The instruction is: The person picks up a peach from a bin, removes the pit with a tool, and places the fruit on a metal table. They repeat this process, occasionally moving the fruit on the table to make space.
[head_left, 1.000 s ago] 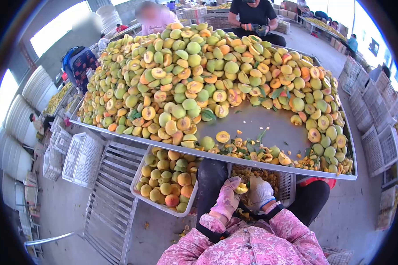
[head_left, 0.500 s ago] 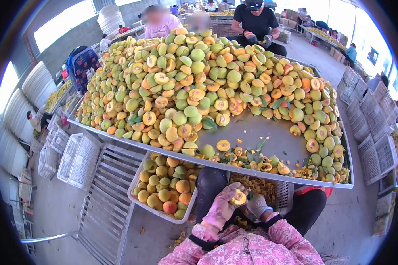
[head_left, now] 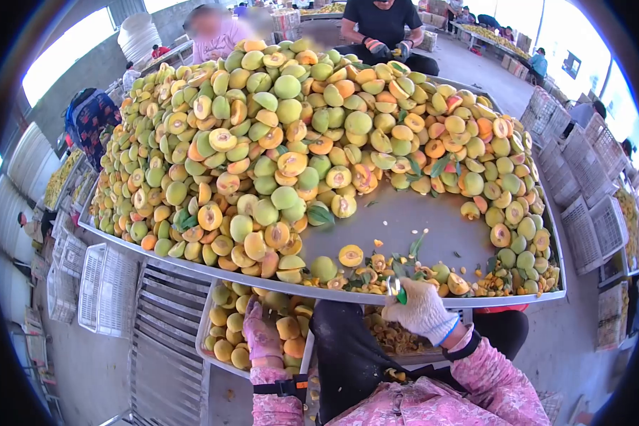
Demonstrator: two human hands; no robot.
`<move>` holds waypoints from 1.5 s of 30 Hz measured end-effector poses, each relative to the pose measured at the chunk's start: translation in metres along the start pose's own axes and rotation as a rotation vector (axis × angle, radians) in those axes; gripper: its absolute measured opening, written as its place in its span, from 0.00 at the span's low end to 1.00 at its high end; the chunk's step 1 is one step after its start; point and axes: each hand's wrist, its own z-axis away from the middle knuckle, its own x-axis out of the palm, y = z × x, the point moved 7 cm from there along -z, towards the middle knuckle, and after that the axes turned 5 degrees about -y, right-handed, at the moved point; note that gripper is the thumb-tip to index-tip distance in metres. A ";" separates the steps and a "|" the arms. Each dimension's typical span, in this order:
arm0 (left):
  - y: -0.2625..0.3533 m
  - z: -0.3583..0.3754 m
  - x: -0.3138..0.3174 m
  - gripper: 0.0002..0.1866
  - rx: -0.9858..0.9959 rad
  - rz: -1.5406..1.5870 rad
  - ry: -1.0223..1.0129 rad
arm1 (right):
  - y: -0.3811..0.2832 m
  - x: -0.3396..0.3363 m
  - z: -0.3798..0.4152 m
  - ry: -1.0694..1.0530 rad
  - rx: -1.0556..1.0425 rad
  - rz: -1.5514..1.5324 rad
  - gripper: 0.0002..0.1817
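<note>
My left hand [head_left: 263, 335], in a pink-stained glove, reaches into the crate of fruit [head_left: 207, 328] below the table; its fingers are partly hidden among the fruit. My right hand [head_left: 420, 309], in a white knitted glove, is closed round a small green-handled tool [head_left: 400, 292] with a metal end, over the table's front edge. Just beyond lie a halved fruit [head_left: 350, 255], a whole green one [head_left: 324, 268] and scraps with leaves. A large heap of halved fruit [head_left: 289, 163] covers much of the metal table [head_left: 419, 216].
A crate of scraps [head_left: 397, 337] sits between my knees. White crates [head_left: 106, 290] and a slatted metal rack [head_left: 169, 319] stand at the left, more crates [head_left: 582, 231] at the right. Across the table are a co-worker in black [head_left: 382, 27] and one in pink [head_left: 220, 35].
My left hand has moved left into the crate, and the halved fruit it held is no longer seen in it. My right hand has risen to the table edge. The view has shifted.
</note>
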 end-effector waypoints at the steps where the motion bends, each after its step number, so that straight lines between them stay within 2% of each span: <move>1: -0.005 -0.008 -0.009 0.25 0.017 -0.002 0.053 | -0.013 -0.006 -0.017 -0.011 -0.005 0.043 0.17; 2: -0.010 -0.026 -0.027 0.25 0.051 -0.002 0.103 | -0.024 -0.008 -0.036 0.032 -0.039 0.126 0.19; 3: -0.023 -0.047 -0.063 0.22 0.050 0.053 0.039 | -0.025 -0.003 -0.057 0.048 -0.051 0.184 0.20; 4: -0.027 -0.049 -0.066 0.22 0.059 0.061 0.018 | -0.023 0.004 -0.080 0.060 -0.070 0.242 0.20; 5: -0.017 -0.030 -0.035 0.20 0.104 0.032 0.071 | -0.024 0.012 -0.100 0.066 -0.119 0.266 0.20; 6: -0.025 -0.034 -0.049 0.20 0.103 -0.047 0.052 | -0.023 0.020 -0.116 0.074 -0.165 0.289 0.21; 7: -0.023 -0.022 -0.040 0.19 0.075 0.026 0.027 | -0.025 0.027 -0.127 0.086 -0.206 0.314 0.21; 10: -0.020 0.002 -0.035 0.16 0.034 0.058 0.117 | -0.028 0.051 -0.144 -0.142 -0.139 0.435 0.21; 11: -0.015 0.010 -0.034 0.16 0.045 0.046 0.097 | -0.029 0.058 -0.143 -0.157 -0.145 0.500 0.21; 14: -0.010 0.038 -0.022 0.16 0.039 -0.006 0.035 | -0.024 0.061 -0.133 -0.174 -0.135 0.482 0.22; 15: -0.007 0.045 -0.015 0.16 0.033 -0.031 0.014 | -0.018 0.056 -0.129 -0.108 -0.147 0.394 0.24; 17: 0.000 0.061 0.004 0.17 0.045 -0.120 -0.012 | -0.044 0.035 -0.100 -0.101 -0.122 0.267 0.26; 18: 0.001 0.070 0.023 0.17 0.021 -0.116 -0.087 | -0.056 0.024 -0.081 -0.097 -0.102 0.203 0.27; 19: 0.002 0.080 0.045 0.18 -0.005 -0.110 -0.166 | -0.065 0.020 -0.065 -0.113 -0.176 0.179 0.28; 23: -0.027 0.113 0.115 0.22 -0.116 -0.024 -0.413 | -0.097 0.026 -0.002 -0.309 -0.318 0.075 0.24; 26: -0.041 0.130 0.142 0.25 0.159 -0.570 -0.561 | -0.100 0.035 0.022 -0.304 -0.528 0.100 0.23; 27: -0.061 0.138 0.141 0.24 -0.197 -0.161 -0.448 | -0.091 0.041 0.025 -0.263 -0.558 0.096 0.22; 28: -0.059 0.142 0.147 0.22 -0.148 -0.139 -0.456 | -0.086 0.036 0.027 -0.249 -0.518 0.124 0.22; 29: -0.052 0.148 0.159 0.22 -0.117 -0.166 -0.503 | -0.075 0.028 0.031 -0.224 -0.400 -0.036 0.23; 30: -0.052 0.148 0.159 0.22 -0.118 -0.121 -0.513 | -0.063 0.023 0.035 -0.196 -0.300 -0.340 0.23; 31: -0.053 0.148 0.160 0.23 -0.119 -0.075 -0.523 | -0.052 0.014 0.041 -0.077 -0.235 -0.366 0.22; 32: -0.062 0.142 0.149 0.24 -0.146 0.034 -0.485 | -0.030 0.020 0.040 -0.049 -0.221 -0.431 0.23; 34: -0.070 0.139 0.139 0.25 -0.228 0.185 -0.350 | -0.032 0.010 0.062 -0.118 -0.097 -0.121 0.25; 36: -0.074 0.140 0.137 0.24 -0.236 0.141 -0.305 | -0.025 0.025 0.077 -0.224 -0.132 0.089 0.26; 38: -0.076 0.145 0.142 0.24 -0.238 0.103 -0.309 | -0.014 0.042 0.083 -0.289 -0.114 0.153 0.26; 39: -0.079 0.145 0.143 0.24 -0.227 0.079 -0.329 | -0.012 0.047 0.084 -0.247 -0.140 0.152 0.21; 42: -0.086 0.143 0.139 0.24 -0.188 0.027 -0.365 | 0.003 0.064 0.079 -0.142 -0.185 0.117 0.18; 45: -0.089 0.140 0.134 0.23 -0.150 0.005 -0.361 | 0.009 0.073 0.076 -0.123 -0.190 0.072 0.16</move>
